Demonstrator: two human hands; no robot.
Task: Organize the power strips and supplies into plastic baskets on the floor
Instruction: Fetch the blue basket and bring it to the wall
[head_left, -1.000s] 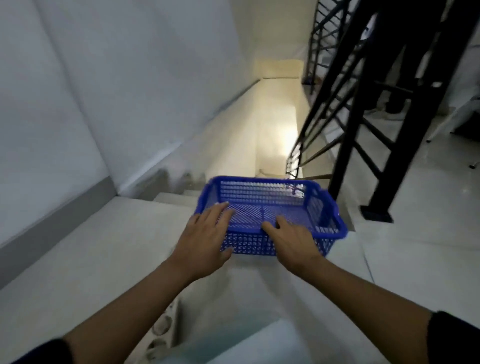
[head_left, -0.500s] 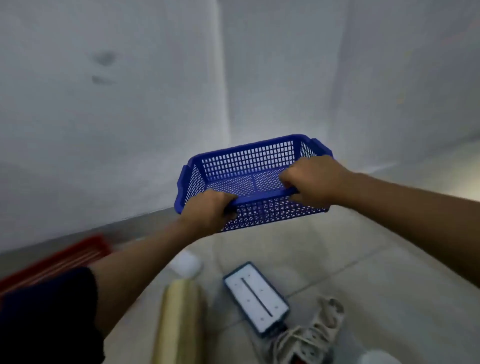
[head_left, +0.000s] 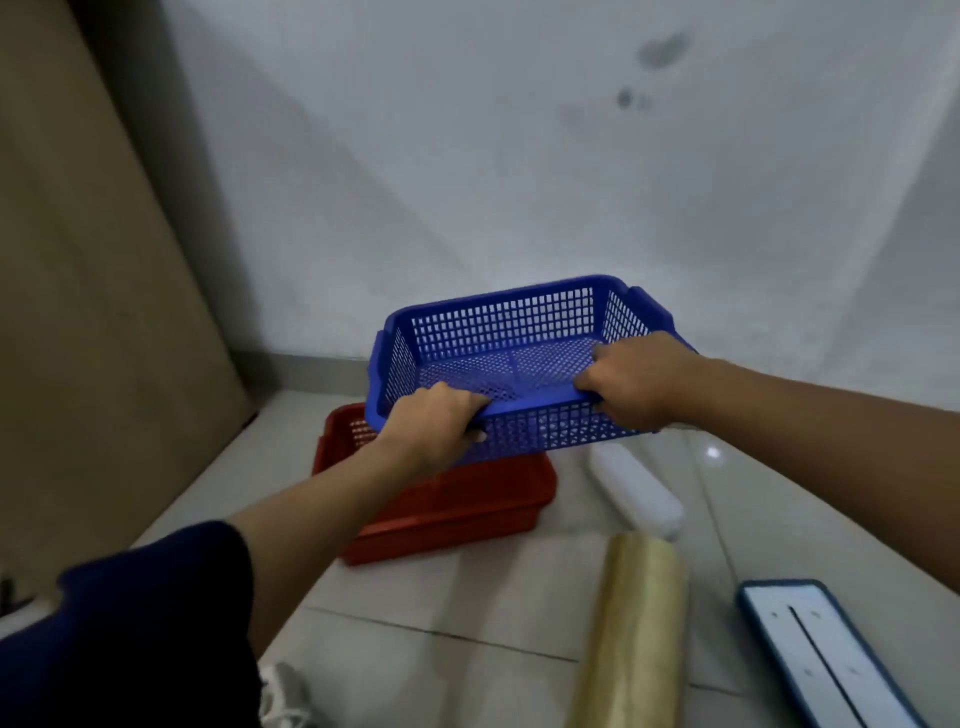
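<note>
I hold an empty blue plastic basket (head_left: 509, 322) in the air, above the floor and close to the white wall. My left hand (head_left: 434, 421) grips its near rim at the left. My right hand (head_left: 636, 382) grips the same rim at the right. Below it a red plastic basket (head_left: 467, 504) sits on the tiled floor, partly hidden by the blue one and my left arm. A white oblong object (head_left: 636, 488) lies on the floor just right of the red basket.
A yellowish roll (head_left: 636, 629) lies on the tiles at the lower middle. A flat white item with a dark blue frame (head_left: 826, 654) lies at the lower right. A brown cardboard sheet (head_left: 93, 291) leans against the wall on the left. A white cord (head_left: 283, 696) shows at the bottom edge.
The view has swung from the stairway to the wall corner. I gripped the blue basket's near rim with both hands, lifted it and carried it over the red basket.
</note>
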